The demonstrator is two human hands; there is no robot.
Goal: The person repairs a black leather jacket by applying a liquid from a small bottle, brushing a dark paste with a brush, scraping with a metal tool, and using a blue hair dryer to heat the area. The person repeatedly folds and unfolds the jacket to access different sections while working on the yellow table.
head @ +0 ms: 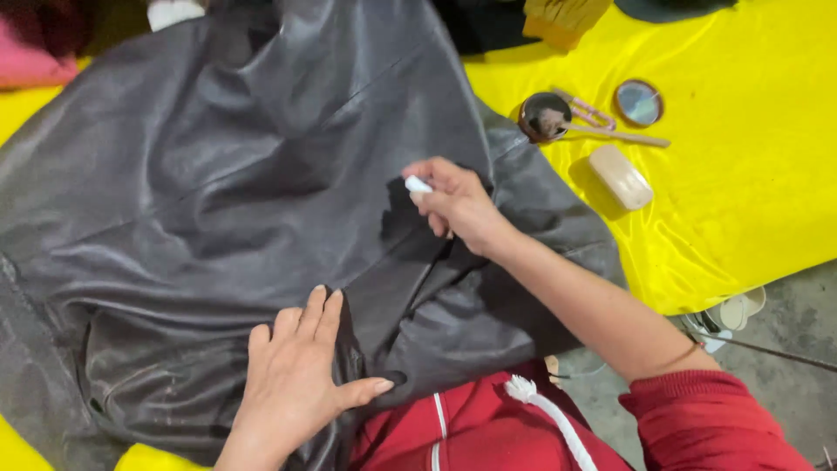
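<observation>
Covering most of the view, a dark grey-brown leather jacket [218, 174] is spread in loose folds over a bright yellow cloth [741, 201], which lies on what appears to be a concrete floor [785, 331]. The left hand [292, 384] is laid flat on the jacket near its lower edge, fingers [318, 318] extended and held close together, gripping nothing. The right hand [458, 205] is raised over a seam near the jacket's middle, its fingers closed narrowly on a small white piece, probably chalk [418, 184], whose tip is at or just above the leather; contact cannot be told.

Several risks may be judged from this arrangement. Because the leather is creased and pinned at one place only, it could shift or buckle under the chalk, so that a mark is drawn crooked or off the seam. Since the short piece is held near its end, it could snap or slip from the fingers.

Well apart to the right, on the cloth, are seen a tan oblong block [620, 176], a small round open tin [544, 116] with dark contents, its lid [638, 102], and a wooden-handled tool [623, 137]. The open tin could be tipped if the cloth were dragged.
</observation>
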